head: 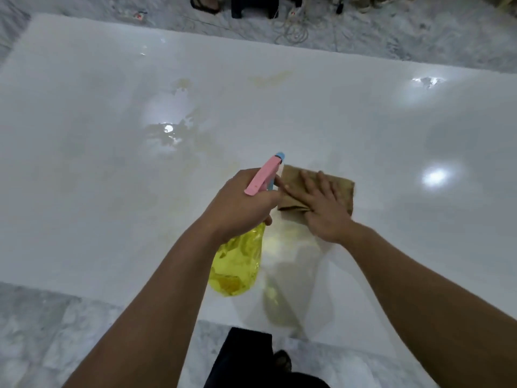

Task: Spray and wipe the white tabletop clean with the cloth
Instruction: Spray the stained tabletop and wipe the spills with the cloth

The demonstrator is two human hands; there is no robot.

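Observation:
My left hand (pixel 242 201) grips a spray bottle (pixel 237 264) with a yellow see-through body and a pink and blue spray head, held above the white tabletop (pixel 98 169) with the nozzle pointing away from me. My right hand (pixel 324 208) lies flat, fingers spread, on a folded brown cloth (pixel 342 189) that rests on the tabletop just right of the nozzle. Wet patches and faint yellowish smears (pixel 179 135) show on the surface ahead of the bottle, with another streak (pixel 271 78) farther back.
Marble floor surrounds the table. Beyond the far edge lie cables (pixel 291 32), a dark box (pixel 253 7) and another person's sandalled foot (pixel 204 2). My own legs and foot (pixel 281 359) stand at the near edge.

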